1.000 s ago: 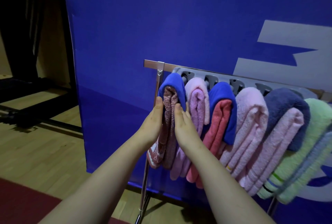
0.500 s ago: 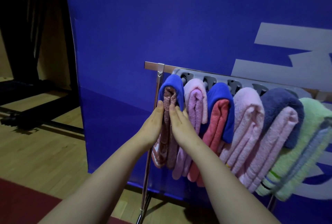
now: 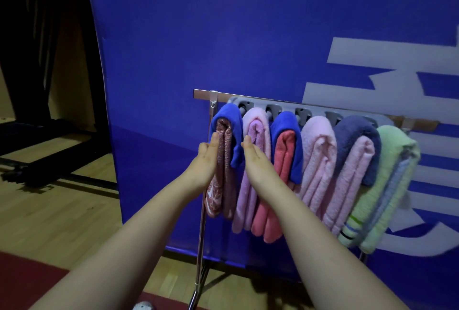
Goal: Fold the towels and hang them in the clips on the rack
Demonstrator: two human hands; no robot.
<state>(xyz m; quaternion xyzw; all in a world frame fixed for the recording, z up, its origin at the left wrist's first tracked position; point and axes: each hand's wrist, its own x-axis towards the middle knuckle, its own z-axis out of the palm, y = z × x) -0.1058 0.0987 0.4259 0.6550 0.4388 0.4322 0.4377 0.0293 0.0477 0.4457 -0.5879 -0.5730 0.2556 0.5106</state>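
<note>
Towel [image 3: 225,153] between flat, upright left hand [image 3: 206,160] and right hand [image 3: 255,164].

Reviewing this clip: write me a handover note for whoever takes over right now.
Left hand: open, fingers straight, flat against the left side of the leftmost towel bundle.
Right hand: open, fingers straight, at that bundle's right side.
Six folded bundles hang side by side under the grey clip strip on the rack.
Done: every towel in view is hung.
Left: probably just withdrawing both hands; no loose towels in view.
</note>
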